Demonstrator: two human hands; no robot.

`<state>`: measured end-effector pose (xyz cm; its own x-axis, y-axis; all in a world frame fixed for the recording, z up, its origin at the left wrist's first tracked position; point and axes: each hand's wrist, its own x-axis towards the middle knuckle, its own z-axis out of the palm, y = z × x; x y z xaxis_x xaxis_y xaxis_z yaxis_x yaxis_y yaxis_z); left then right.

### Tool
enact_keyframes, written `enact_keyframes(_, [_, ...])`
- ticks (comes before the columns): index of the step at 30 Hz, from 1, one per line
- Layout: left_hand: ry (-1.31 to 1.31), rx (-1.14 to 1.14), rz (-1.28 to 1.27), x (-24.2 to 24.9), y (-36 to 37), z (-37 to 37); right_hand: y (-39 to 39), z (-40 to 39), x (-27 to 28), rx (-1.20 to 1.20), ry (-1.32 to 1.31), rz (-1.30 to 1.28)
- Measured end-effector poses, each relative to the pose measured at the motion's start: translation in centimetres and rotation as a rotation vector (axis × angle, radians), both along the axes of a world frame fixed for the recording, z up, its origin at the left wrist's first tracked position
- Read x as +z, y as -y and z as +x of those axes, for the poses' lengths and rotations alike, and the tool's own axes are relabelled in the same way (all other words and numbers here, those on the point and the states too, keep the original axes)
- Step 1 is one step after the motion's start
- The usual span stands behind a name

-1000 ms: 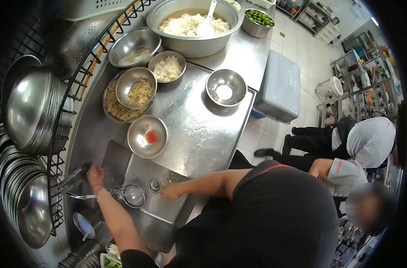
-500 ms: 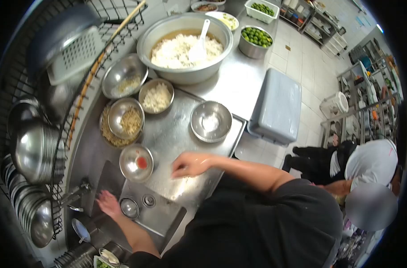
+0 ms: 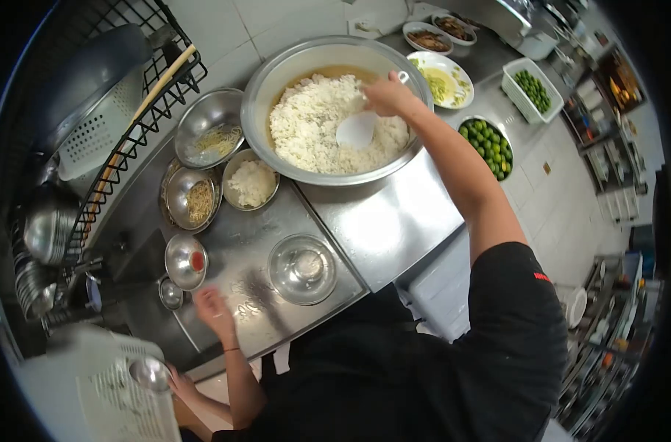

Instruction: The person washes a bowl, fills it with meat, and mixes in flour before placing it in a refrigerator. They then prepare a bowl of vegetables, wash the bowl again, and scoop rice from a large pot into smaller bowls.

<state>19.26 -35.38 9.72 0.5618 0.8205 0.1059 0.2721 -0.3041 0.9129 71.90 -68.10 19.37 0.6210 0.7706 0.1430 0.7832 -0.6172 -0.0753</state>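
My right hand (image 3: 385,96) is wrapped round the handle of a white rice paddle (image 3: 356,130), whose blade rests in the cooked rice (image 3: 306,125) of a large metal pot (image 3: 258,121). My left hand (image 3: 214,309) hovers over the steel counter, fingers loosely apart, with nothing visible in it. Beside it are a metal bowl (image 3: 175,274) with something red inside and a small metal cup (image 3: 170,293). Farther right on the counter stands a shiny metal bowl (image 3: 280,276). A smaller bowl of rice (image 3: 251,183) sits just below the pot.
Metal bowls (image 3: 210,121) with noodle-like strands line the wall side. Green citrus fruits (image 3: 487,147) fill a container right of the pot; a plate (image 3: 460,85) lies behind. A wire rack (image 3: 136,132) overhangs the left. Another person's hand (image 3: 179,383) holds a metal bowl (image 3: 150,373) near a white basket (image 3: 118,390).
My right hand has gone from above the counter to the paddle, which has shifted in the rice. My left hand has left the sink. Another person with a basket has appeared at lower left.
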Motion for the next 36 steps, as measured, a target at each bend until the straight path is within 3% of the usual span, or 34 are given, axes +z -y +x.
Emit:
enact_keyframes(1, [-0.100, -0.149, -0.011, -0.6, 2.6, 2.0, 0.0, 1.2, 0.0, 0.024, -0.032, -0.335])
enact_keyframes(2, [-0.278, -0.207, -0.001, 3.0, 7.2, 5.5, 0.0, 1.5, 0.3, 0.043, -0.028, -0.331])
enact_keyframes(4, [-0.386, -0.218, 0.142, 2.5, 9.1, 7.6, -0.1, 1.2, 1.4, 0.117, -0.189, -0.496])
enact_keyframes(6, [-0.679, -0.387, 0.208, 2.0, 9.5, 8.6, 0.9, 1.2, 4.4, 0.154, -0.077, -0.542])
enact_keyframes(8, [-0.719, -0.348, 0.168, 6.0, 11.2, 10.0, 2.2, 1.2, 6.7, 0.087, 0.090, -0.538])
enact_keyframes(10, [-0.707, -0.371, 0.363, 7.1, 12.1, 10.0, 3.1, 1.4, 6.3, 0.123, 0.152, -0.578])
enact_keyframes(15, [-0.383, -0.305, 0.664, 12.1, 15.5, 8.5, 3.9, 0.7, 5.2, 0.232, 0.230, -0.514])
enact_keyframes(17, [-0.090, -0.262, 0.909, 12.6, 13.9, 7.2, 4.2, 0.8, 5.3, 0.195, 0.222, -0.500])
enact_keyframes(20, [-0.025, -0.411, 1.067, 10.4, 13.2, 7.3, 4.6, 1.2, 4.5, 0.214, 0.245, -0.486])
enact_keyframes(21, [-0.122, -0.473, 1.088, 9.8, 13.1, 7.6, 4.6, 1.0, 4.7, 0.219, 0.244, -0.486])
enact_keyframes(26, [-0.107, -0.395, 1.057, 11.2, 12.7, 8.8, 4.1, 1.2, 6.5, 0.104, 0.237, -0.469])
enact_keyframes(28, [0.079, -0.202, 0.790, 14.5, 14.0, 11.9, 4.0, 2.0, 6.1, 0.123, 0.211, -0.499])
enact_keyframes(29, [0.079, -0.193, 0.648, 16.1, 14.5, 13.9, 3.8, 2.4, 5.7, 0.141, 0.184, -0.529])
enact_keyframes(31, [0.353, -0.212, 0.513, 17.1, 14.9, 19.8, 3.9, 3.1, 5.3, 0.161, 0.144, -0.545])
enact_keyframes(33, [0.502, -0.235, 0.611, 15.5, 13.6, 26.3, 3.8, 3.5, 4.7, 0.178, 0.104, -0.562])
enact_keyframes(34, [0.344, -0.198, 0.833, 15.5, 13.3, 28.8, 3.5, 3.7, 4.2, 0.165, 0.027, -0.591])
enact_keyframes(36, [0.396, -0.182, 0.849, 13.4, 13.0, 32.7, 2.9, 4.2, 3.5, 0.147, -0.045, -0.626])
